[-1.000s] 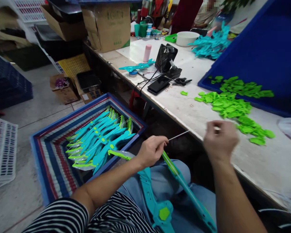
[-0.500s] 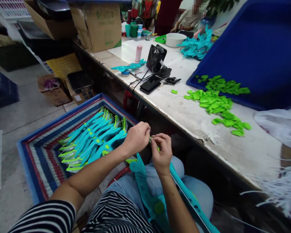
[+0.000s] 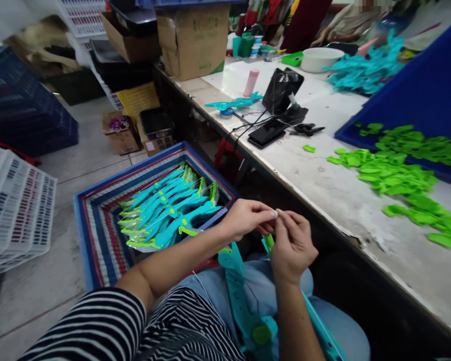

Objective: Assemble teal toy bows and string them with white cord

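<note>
A teal toy bow (image 3: 235, 281) with green tips and a white string rests across my lap. My left hand (image 3: 250, 218) and my right hand (image 3: 295, 245) meet just above one end of it, fingertips pinched together. What the fingertips hold is too small to make out. Below them a green bow tip (image 3: 267, 242) shows close to my right hand's fingers. To the left, several finished-looking teal and green toy bows (image 3: 169, 205) lie stacked in a blue-rimmed bin (image 3: 83, 220) lined with striped cloth.
Loose green plastic pieces (image 3: 391, 173) spread over the worktable (image 3: 323, 200) beside a large blue tray (image 3: 428, 100). A phone (image 3: 266, 133), a black fan (image 3: 281, 93) and a pink bottle (image 3: 251, 82) stand farther back. White crates (image 3: 18, 205) sit at left; a person (image 3: 346, 25) is seated behind.
The view has swung left, so the scene appears farther right. My hands have drawn closer, their fingertips now meeting, and the green bow tip shows more clearly below them.
</note>
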Demonstrator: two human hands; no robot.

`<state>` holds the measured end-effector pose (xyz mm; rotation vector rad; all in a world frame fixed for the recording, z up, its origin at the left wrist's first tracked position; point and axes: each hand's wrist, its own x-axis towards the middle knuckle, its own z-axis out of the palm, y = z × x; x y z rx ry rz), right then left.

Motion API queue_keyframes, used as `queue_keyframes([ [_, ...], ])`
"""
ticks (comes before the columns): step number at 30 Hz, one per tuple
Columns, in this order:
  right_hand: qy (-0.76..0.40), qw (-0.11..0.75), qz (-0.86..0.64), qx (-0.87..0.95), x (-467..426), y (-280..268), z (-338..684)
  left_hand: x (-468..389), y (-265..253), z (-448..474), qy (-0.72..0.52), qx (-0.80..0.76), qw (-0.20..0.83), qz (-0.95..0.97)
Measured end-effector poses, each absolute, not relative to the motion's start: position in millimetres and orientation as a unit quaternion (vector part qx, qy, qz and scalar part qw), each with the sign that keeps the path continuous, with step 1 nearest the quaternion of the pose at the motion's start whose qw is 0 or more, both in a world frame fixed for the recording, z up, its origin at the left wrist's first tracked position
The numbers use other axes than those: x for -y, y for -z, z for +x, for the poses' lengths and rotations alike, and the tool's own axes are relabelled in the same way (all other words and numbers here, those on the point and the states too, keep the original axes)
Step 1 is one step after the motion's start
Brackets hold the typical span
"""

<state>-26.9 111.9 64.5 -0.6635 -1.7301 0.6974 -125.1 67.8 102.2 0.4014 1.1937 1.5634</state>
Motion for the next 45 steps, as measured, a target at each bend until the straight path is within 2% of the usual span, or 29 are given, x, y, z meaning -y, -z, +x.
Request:
queue_keyframes([
  [3, -0.289, 0.537, -0.257, 0.75, -116.6, -65.6, -24.0, -73.2, -101.3, -121.9, -0.677, -0.499, 0.522, 0.14],
  [8, -0.21, 0.518, -0.205, 0.804, -129.3, -78.9, -16.4, -76.8, -105.2, -128.0, -0.638, -0.471, 0.591, 0.148],
  [11, -0.146, 0.5, -0.201, 0.829, -133.2, -86.2, -15.3, -75.9, -105.1, -132.9, -0.613, -0.481, 0.592, 0.205],
  [17, -0.022, 0.512, -0.22, 0.83, -134.2, -84.5, -16.6, -75.2, -97.9, -133.4, -0.545, -0.603, 0.456, 0.364],
  [23, -0.049, 0.474, -0.269, 0.837, -130.3, -74.9, -8.5, -76.1, -90.2, -131.1, -0.497, -0.676, 0.264, 0.477],
  [30, -0.002, 0.449, -0.239, 0.861, -128.8, -58.9, 3.4, -76.8, -71.2, -131.7, -0.451, -0.643, 0.256, 0.563],
  [34, 0.017, 0.435, -0.301, 0.848, -140.8, -44.8, 3.9, -82.2, -56.7, -121.5, -0.435, -0.64, 0.245, 0.584],
  [37, -0.052, 0.423, -0.316, 0.848, -140.2, -38.4, 2.2, -70.9, -45.4, -117.6, -0.487, -0.643, 0.237, 0.542],
  [41, -0.126, 0.428, -0.299, 0.844, -112.0, -34.1, 1.8, -6.5, -26.9, -124.2, -0.617, -0.69, 0.142, 0.352],
  [43, -0.163, 0.41, -0.251, 0.862, -90.2, -28.0, -1.0, 39.2, -12.5, -127.0, -0.61, -0.749, 0.111, 0.236],
  [45, -0.211, 0.355, -0.159, 0.897, -69.8, -17.0, -9.1, 80.7, 4.3, -123.7, -0.553, -0.801, 0.181, 0.142],
])
